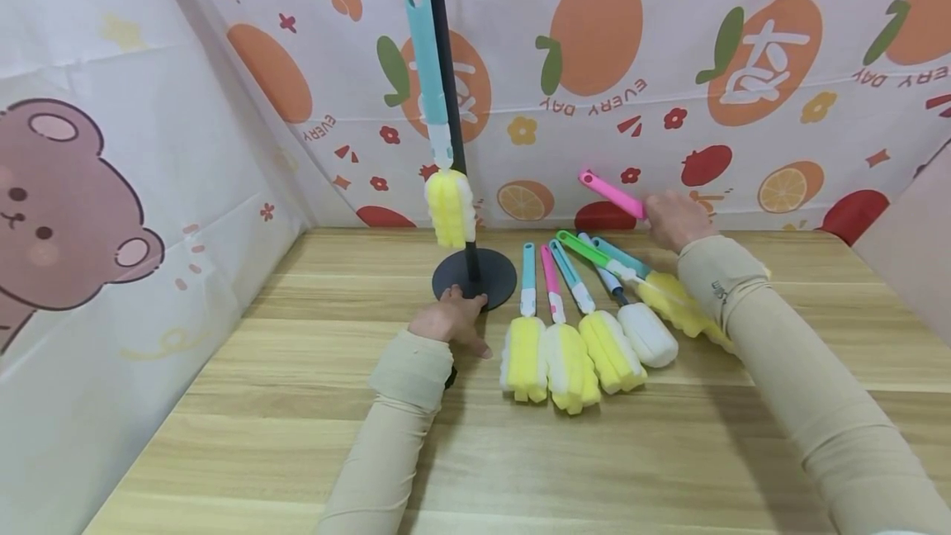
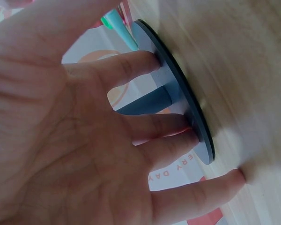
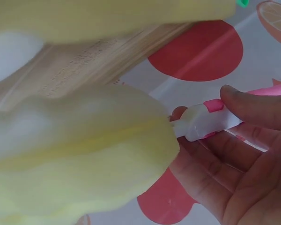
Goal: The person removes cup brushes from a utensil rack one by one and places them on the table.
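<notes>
My left hand (image 1: 449, 322) rests with spread fingers at the near edge of the black stand's round base (image 1: 496, 275). In the left wrist view, several fingertips touch the base (image 2: 179, 77) and another finger reaches the tabletop. A turquoise-handled sponge brush (image 1: 427, 56) hangs from a hook atop the stand. My right hand (image 1: 676, 220) holds a pink-handled sponge brush (image 1: 612, 195) above the back right of the table. The right wrist view shows thumb and fingers around its white and pink neck (image 3: 215, 119), with the yellow-and-white sponge head (image 3: 84, 150) pointing away from the palm.
Several sponge brushes lie fanned on the wooden table (image 1: 297, 436), among them a pink-handled one (image 1: 551, 279), a green-handled one (image 1: 594, 253) and one with a white head (image 1: 648, 335). A fruit-print cloth (image 1: 565, 147) hangs behind, and a bear-print cloth (image 1: 74, 205) at left.
</notes>
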The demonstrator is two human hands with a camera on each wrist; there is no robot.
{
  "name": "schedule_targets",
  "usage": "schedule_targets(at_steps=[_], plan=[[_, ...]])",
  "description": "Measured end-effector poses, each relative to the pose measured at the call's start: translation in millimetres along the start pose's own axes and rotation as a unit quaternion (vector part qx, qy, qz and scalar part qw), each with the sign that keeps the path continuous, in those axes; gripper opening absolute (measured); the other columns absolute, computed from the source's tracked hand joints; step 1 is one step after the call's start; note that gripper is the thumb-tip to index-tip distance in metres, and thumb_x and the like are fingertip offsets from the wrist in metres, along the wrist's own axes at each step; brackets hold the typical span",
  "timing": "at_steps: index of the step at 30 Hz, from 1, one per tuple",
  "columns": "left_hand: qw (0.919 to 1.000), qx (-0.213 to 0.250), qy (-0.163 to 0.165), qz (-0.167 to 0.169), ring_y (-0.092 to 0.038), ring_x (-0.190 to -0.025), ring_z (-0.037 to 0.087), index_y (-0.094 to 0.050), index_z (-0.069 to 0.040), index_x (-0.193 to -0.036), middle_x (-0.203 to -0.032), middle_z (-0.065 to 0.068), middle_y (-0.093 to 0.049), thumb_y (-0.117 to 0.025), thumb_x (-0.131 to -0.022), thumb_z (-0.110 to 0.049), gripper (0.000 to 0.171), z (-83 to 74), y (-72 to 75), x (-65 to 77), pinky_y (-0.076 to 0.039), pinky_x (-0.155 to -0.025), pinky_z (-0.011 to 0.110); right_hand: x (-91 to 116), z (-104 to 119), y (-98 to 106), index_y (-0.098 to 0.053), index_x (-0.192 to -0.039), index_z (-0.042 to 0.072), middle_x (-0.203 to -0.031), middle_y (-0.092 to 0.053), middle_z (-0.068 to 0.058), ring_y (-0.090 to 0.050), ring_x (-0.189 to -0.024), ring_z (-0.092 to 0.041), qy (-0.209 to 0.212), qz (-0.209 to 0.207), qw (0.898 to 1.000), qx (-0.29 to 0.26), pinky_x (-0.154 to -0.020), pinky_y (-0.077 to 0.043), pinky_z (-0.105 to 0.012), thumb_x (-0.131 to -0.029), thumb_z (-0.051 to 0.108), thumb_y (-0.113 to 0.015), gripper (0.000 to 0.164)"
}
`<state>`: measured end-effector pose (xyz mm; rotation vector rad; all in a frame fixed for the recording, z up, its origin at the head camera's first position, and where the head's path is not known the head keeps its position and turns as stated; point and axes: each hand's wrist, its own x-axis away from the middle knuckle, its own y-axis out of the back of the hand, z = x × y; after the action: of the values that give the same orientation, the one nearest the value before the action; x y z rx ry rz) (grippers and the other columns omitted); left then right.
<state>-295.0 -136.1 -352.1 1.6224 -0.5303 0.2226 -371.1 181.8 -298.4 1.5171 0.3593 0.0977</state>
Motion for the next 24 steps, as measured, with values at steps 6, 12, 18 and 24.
schedule_targets(at_steps=[6, 12, 18, 24], plan=[[1.0, -0.002, 0.005, 0.003, -0.01, -0.13, 0.036, -0.026, -0.02, -0.143, -0.144, 0.028, -0.011, -0.074, -0.069, -0.047, 0.093, -0.3, 0.2, -0.2, -0.032, -0.095, 0.057, 2, -3, 2, -0.058, -0.1, -0.006, -0.081, -0.057, -0.021, -0.051, -0.072, -0.032, -0.017, 0.034, 0.999, 0.006, -0.066, -0.049, -0.049, -0.079, -0.002, -0.062, 0.022], [1.0, -0.002, 0.0, 0.0, -0.01, -0.129, 0.037, -0.025, -0.018, -0.143, -0.144, 0.028, -0.011, -0.074, -0.069, -0.046, 0.092, 0.2, 0.1, -0.1, -0.031, -0.095, 0.057, -1, -6, 9, -0.056, -0.103, -0.004, -0.085, -0.057, -0.02, -0.05, -0.074, -0.032, -0.036, 0.066, 0.997, -0.005, -0.069, -0.047, -0.048, -0.078, 0.001, -0.064, 0.027], [1.0, -0.003, -0.001, 0.001, -0.009, -0.13, 0.038, -0.024, -0.018, -0.143, -0.144, 0.028, -0.01, -0.073, -0.07, -0.046, 0.092, 0.5, 1.0, 0.6, -0.03, -0.096, 0.057, -2, -12, 12, -0.057, -0.102, -0.005, -0.085, -0.058, -0.019, -0.05, -0.073, -0.03, -0.031, 0.057, 0.998, -0.006, -0.07, -0.047, -0.046, -0.077, 0.001, -0.065, 0.026], [0.9999, 0.009, -0.007, 0.003, -0.005, -0.13, 0.037, -0.023, -0.017, -0.143, -0.145, 0.028, -0.007, -0.073, -0.072, -0.044, 0.091, 1.8, 0.5, 1.6, -0.028, -0.097, 0.059, 3, -19, 9, -0.058, -0.097, -0.006, -0.083, -0.06, -0.019, -0.052, -0.071, -0.029, -0.015, 0.043, 0.999, 0.009, -0.072, -0.049, -0.048, -0.074, 0.002, -0.069, 0.027]])
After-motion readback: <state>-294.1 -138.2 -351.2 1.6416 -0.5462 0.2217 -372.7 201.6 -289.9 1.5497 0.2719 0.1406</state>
